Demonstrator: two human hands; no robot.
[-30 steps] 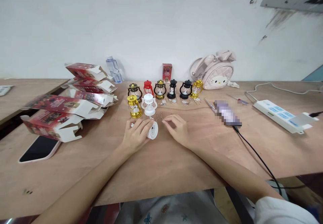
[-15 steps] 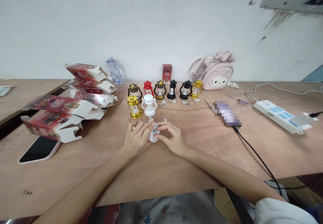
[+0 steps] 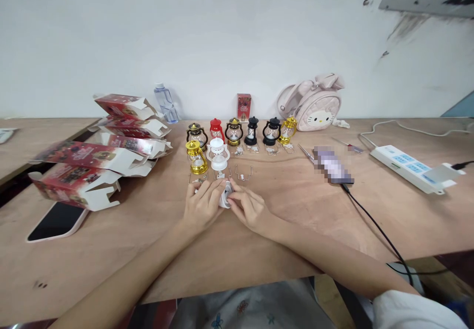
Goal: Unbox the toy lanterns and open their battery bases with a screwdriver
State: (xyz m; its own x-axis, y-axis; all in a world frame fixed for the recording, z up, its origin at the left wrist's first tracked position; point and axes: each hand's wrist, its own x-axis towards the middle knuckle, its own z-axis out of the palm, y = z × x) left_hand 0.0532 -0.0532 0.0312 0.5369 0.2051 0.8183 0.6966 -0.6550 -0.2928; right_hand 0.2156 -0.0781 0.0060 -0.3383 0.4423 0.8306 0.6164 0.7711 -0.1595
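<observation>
My left hand (image 3: 204, 203) is closed around a white mini lantern (image 3: 225, 195), tipped so that its round base faces me; the rest is mostly hidden by fingers. From the other side, the thumb and fingers of my right hand (image 3: 252, 211) press together at the rim of that base. Whether a small part sits between those fingertips cannot be made out. Just beyond my hands stand another white lantern (image 3: 218, 155) and a gold lantern (image 3: 197, 158). A bent wire handle (image 3: 243, 173) lies on the wooden table (image 3: 296, 195) past my right fingers.
Several more lanterns (image 3: 234, 132) line up behind, with wire handles in front. Opened red boxes (image 3: 85, 156) and a phone (image 3: 57, 221) lie left. A bottle (image 3: 166, 102), small red box (image 3: 243, 107) and pink bag (image 3: 320, 114) stand by the wall; a power strip (image 3: 407, 167) is right.
My right thumb and index finger have closed together at the lantern's base, where a gap showed between them before. The left hand keeps its hold; the view has shifted slightly.
</observation>
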